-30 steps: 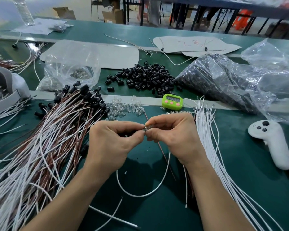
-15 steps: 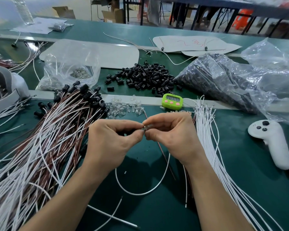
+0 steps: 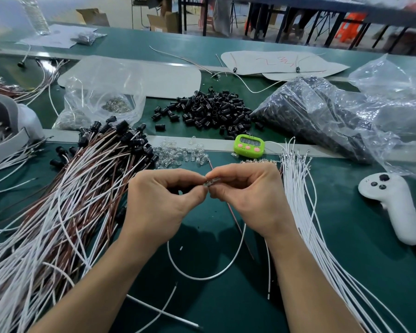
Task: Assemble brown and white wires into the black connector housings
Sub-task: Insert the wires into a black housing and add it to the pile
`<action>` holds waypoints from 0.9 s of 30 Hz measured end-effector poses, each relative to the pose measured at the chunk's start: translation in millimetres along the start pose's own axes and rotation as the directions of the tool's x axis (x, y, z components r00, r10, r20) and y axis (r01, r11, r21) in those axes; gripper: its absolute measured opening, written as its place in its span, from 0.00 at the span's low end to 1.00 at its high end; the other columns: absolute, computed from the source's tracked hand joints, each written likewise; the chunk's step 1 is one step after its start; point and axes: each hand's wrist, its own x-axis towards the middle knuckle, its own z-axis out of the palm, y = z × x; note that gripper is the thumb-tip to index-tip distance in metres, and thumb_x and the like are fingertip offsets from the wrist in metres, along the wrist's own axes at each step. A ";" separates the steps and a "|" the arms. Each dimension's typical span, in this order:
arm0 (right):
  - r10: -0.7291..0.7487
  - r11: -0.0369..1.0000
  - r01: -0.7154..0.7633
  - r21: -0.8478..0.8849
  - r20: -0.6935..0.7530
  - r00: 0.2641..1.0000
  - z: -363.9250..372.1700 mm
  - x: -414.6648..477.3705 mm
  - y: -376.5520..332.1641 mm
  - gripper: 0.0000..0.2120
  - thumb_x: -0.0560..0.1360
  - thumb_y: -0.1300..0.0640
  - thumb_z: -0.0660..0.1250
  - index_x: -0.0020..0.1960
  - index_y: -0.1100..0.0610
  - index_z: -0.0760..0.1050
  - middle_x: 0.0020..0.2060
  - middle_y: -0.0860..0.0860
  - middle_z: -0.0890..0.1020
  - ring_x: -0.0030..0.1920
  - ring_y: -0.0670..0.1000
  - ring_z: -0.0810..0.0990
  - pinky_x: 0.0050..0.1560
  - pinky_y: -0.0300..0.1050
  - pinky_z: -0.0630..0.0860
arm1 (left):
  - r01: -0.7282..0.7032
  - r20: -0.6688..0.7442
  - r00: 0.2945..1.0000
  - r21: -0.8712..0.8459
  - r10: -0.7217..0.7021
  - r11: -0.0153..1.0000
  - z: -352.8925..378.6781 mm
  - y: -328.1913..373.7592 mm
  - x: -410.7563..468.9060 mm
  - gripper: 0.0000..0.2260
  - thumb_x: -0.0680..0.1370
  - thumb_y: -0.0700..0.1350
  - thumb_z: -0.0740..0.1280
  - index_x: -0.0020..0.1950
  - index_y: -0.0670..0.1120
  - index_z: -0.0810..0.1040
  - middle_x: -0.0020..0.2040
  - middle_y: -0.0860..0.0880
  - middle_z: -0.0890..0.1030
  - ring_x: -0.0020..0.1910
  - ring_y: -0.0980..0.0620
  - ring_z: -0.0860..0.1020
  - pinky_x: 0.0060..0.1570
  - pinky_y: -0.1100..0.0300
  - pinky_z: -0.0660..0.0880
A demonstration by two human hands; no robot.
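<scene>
My left hand [image 3: 163,203] and my right hand [image 3: 247,195] meet fingertip to fingertip above the green table. Between them they pinch a small clear part with metal terminals [image 3: 211,183]. A white wire [image 3: 202,275] loops down from the hands, and a brown wire [image 3: 235,224] runs below my right hand. Loose black connector housings [image 3: 209,111] lie heaped at the back centre. Finished brown and white wires with black housings [image 3: 65,200] pile up on the left. A row of bare white wires [image 3: 305,212] lies on the right.
Small clear bulbs [image 3: 178,156] are scattered by a green timer [image 3: 249,145]. A plastic bag of black housings [image 3: 322,118] sits at the back right, a clear bag [image 3: 101,99] at the back left. A white controller [image 3: 392,203] lies at the right.
</scene>
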 end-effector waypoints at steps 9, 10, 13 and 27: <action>0.074 0.997 -0.074 0.038 0.002 0.997 -0.3 1.1 -0.9 0.13 0.70 0.68 0.72 0.46 0.53 0.88 0.36 0.53 0.88 0.37 0.52 0.87 0.38 0.40 0.80 | 0.016 -0.022 1.000 0.024 -0.015 1.000 -1.0 -1.7 1.2 0.13 0.70 0.36 0.79 0.40 0.55 0.88 0.35 0.56 0.86 0.33 0.59 0.81 0.35 0.66 0.78; 0.082 0.995 -0.082 0.058 0.006 0.997 -0.3 1.4 -0.8 0.13 0.71 0.70 0.72 0.46 0.54 0.88 0.36 0.54 0.88 0.36 0.52 0.87 0.38 0.40 0.80 | 0.030 -0.016 0.999 0.014 -0.030 0.999 -0.9 -1.9 1.7 0.13 0.70 0.35 0.79 0.40 0.55 0.88 0.35 0.56 0.86 0.33 0.58 0.82 0.35 0.66 0.78; 0.122 0.986 -0.123 0.109 0.010 0.992 -0.3 1.7 0.2 0.14 0.72 0.73 0.70 0.46 0.56 0.87 0.36 0.55 0.87 0.35 0.52 0.87 0.36 0.40 0.80 | 0.135 0.030 0.991 -0.101 -0.133 0.986 -0.7 -3.5 3.6 0.13 0.71 0.33 0.78 0.43 0.52 0.89 0.37 0.51 0.87 0.36 0.55 0.85 0.39 0.65 0.80; 0.244 0.948 -0.256 0.189 0.085 0.966 -3.7 0.7 -2.7 0.09 0.68 0.69 0.71 0.42 0.58 0.87 0.32 0.59 0.85 0.29 0.52 0.82 0.32 0.40 0.76 | 0.529 0.384 0.831 -0.326 -0.402 0.783 -7.5 -3.8 9.8 0.14 0.64 0.34 0.75 0.48 0.46 0.87 0.36 0.41 0.83 0.30 0.51 0.76 0.35 0.65 0.75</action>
